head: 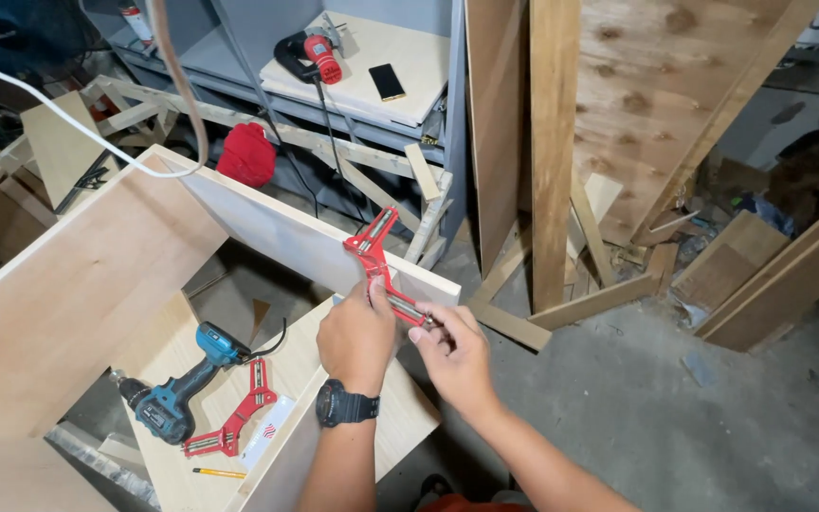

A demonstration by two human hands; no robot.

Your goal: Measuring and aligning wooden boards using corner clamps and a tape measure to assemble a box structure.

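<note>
Gripping the red corner clamp [383,267] at the plywood panel [277,228] corner, the left hand [357,337] curls its fingers closed around the clamp body, while the right hand [454,356] pinches the clamp's screw handle at three o'clock. A second red clamp [239,412] and a teal cordless drill [182,384] lie at eight o'clock on a lower board [296,370].

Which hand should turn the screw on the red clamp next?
Probably the right hand: its fingers already pinch the screw handle end of the red corner clamp. The left hand rests against the clamp body on the board corner, steadying it.
</note>
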